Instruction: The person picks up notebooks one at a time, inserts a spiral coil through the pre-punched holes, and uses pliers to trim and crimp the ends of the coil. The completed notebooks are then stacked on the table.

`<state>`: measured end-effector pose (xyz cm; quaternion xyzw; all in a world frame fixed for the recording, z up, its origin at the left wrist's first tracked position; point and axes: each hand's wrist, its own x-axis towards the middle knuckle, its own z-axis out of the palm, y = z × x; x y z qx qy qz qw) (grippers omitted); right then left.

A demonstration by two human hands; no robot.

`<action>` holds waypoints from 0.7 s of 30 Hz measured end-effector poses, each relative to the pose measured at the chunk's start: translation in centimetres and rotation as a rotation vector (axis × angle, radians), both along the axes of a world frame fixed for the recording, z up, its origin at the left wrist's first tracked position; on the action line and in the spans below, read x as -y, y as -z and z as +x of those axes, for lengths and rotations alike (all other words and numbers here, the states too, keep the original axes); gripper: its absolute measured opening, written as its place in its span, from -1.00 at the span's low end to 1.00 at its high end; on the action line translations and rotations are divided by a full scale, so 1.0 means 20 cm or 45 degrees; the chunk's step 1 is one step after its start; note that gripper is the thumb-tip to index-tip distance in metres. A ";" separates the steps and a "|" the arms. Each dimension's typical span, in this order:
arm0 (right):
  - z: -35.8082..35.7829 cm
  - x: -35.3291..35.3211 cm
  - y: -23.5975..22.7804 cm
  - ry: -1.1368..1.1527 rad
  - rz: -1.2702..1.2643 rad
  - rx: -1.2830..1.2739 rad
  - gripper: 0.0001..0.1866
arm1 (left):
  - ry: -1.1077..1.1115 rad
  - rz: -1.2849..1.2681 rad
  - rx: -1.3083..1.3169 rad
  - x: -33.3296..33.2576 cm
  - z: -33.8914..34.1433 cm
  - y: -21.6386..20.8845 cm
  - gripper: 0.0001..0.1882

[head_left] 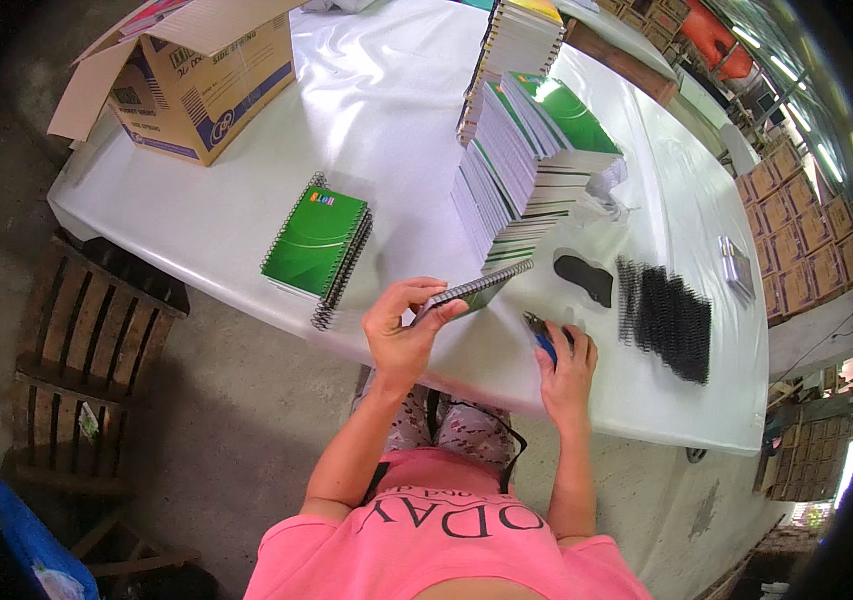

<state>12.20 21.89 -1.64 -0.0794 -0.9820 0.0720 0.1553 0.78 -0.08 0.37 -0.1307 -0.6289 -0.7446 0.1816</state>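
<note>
My left hand [408,325] pinches a spiral notebook [481,293] by its near end and holds it tilted above the table's front edge, its dark coil facing up. My right hand [568,372] is closed around blue-handled pliers [544,340] at the table top, their metal jaws pointing away from me. To the left lies a small stack of green spiral notebooks [316,238], coils sticking out at its sides. Beyond the held notebook rises a tall fanned pile of unbound green-covered notebooks [536,190]. Right of the pliers is a heap of loose black spiral coils [664,320].
A flat black sole-shaped piece [583,279] lies between the pile and the coils. An open cardboard box [208,85] stands at the back left of the white-covered table [216,225]. A small clear packet [736,268] sits near the right edge. A wooden slatted chair [96,340] is at the left.
</note>
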 end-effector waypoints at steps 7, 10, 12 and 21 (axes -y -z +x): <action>0.01 0.34 -0.37 -0.235 -0.576 -0.253 -0.53 | -0.157 -0.337 -0.332 0.03 0.06 -0.11 -0.73; -0.01 0.44 -0.47 -0.338 -0.389 -0.314 -0.52 | -0.191 -0.379 -0.408 0.02 0.06 -0.13 -0.71; -0.03 0.46 -0.48 -0.327 -0.348 -0.355 -0.50 | -0.206 -0.382 -0.423 0.01 0.06 -0.14 -0.69; -0.03 0.43 -0.44 -0.417 -0.522 -0.154 -0.55 | -0.265 -0.559 -0.561 0.02 0.07 -0.15 -0.67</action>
